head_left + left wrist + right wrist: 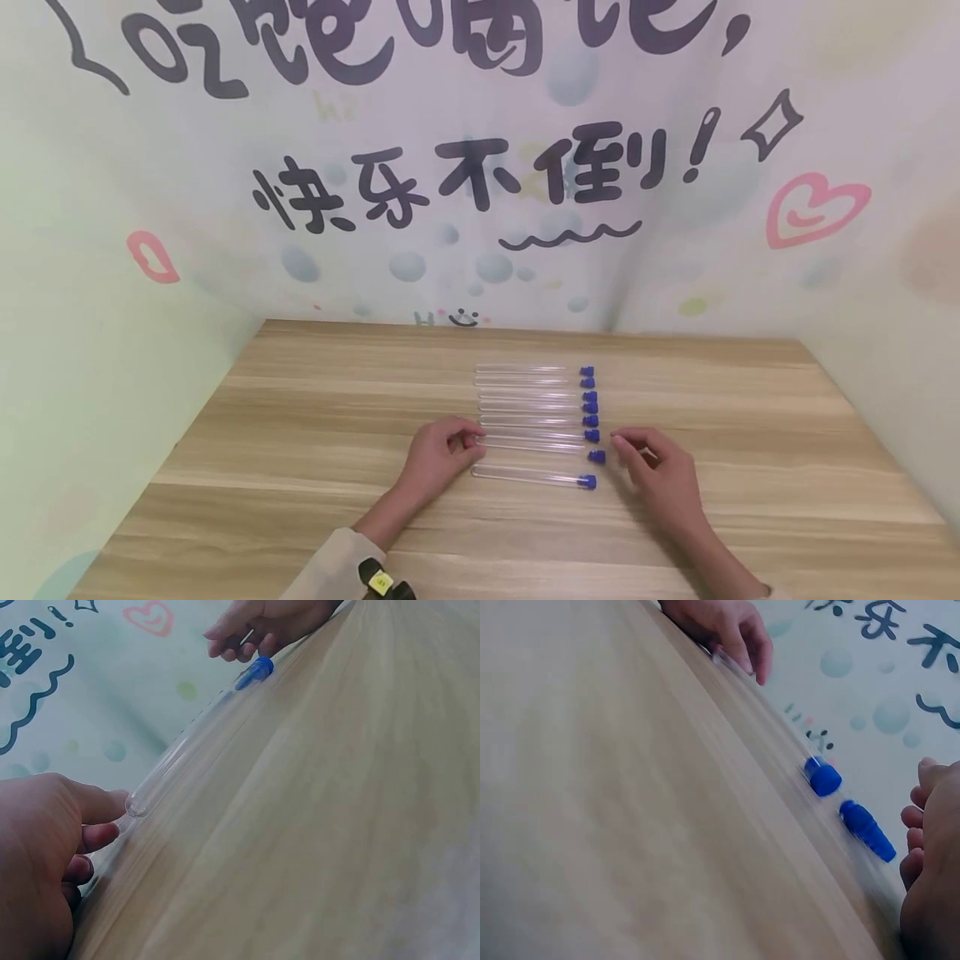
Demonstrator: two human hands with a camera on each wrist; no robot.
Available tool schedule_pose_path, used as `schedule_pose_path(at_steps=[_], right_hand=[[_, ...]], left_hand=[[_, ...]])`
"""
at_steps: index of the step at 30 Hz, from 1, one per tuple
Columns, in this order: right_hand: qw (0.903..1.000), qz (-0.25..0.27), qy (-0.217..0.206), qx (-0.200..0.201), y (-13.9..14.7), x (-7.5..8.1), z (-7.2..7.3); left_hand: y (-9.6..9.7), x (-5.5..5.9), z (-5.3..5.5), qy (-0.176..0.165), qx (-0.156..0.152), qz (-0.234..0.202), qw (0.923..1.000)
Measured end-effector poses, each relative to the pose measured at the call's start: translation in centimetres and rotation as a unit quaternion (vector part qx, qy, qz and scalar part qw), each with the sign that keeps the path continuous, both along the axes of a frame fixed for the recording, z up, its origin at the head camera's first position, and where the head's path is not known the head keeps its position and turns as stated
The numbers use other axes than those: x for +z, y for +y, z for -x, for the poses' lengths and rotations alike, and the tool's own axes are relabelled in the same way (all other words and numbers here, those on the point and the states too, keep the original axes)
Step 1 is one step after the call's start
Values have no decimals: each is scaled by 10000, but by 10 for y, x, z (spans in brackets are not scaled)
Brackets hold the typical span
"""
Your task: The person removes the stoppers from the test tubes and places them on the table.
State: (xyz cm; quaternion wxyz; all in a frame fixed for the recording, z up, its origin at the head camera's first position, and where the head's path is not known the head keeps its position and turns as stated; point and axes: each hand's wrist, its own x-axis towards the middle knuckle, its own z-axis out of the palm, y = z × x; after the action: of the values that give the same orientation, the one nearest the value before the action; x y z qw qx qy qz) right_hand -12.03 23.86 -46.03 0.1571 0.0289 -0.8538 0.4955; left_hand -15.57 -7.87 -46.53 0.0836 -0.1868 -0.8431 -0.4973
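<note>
Several clear test tubes (525, 407) lie side by side on the wooden table, rounded ends to the left. My left hand (442, 454) pinches the rounded end of one tube low in the row between thumb and index finger. Nearest me lies a test tube (525, 475) with a blue cap (587, 482) in its mouth. Just above that, a loose blue cap (597, 457) sits off a tube's open end. My right hand (663, 479) hovers right of the caps, fingers loosely curled and holding nothing visible.
More blue caps (590, 397) line up along the tubes' right ends, several with a small gap from the glass. Behind the wooden table (300, 392) hangs a printed backdrop (450, 267) with dark lettering. Pale walls (112, 333) flank the table.
</note>
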Motion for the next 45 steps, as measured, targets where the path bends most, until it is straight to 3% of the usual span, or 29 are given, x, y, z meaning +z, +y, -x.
schedule_pose_path(at_steps=[4,16,22,31,40,45], right_hand=[[9993,373,6,15,-7,2,-9],[9989,203,-362,223,-11,0,-24],[9983,-141,-244,512,-11,-4,-29],[9940,-438,-37,1004,-12,-5,-29],[9882,-606,380,1352,-15,-4,-29],[9869,-710,411,1387,-15,-4,-29]], left_hand=[[-1,1,-3,-74,7,-259,9996],[-5,1,-23,-504,147,-694,9962],[-7,1,-30,-625,185,-365,9972],[-10,3,-29,-803,-161,131,9966],[-11,3,-28,-538,-378,528,9964],[-10,3,-28,-413,-379,602,9966]])
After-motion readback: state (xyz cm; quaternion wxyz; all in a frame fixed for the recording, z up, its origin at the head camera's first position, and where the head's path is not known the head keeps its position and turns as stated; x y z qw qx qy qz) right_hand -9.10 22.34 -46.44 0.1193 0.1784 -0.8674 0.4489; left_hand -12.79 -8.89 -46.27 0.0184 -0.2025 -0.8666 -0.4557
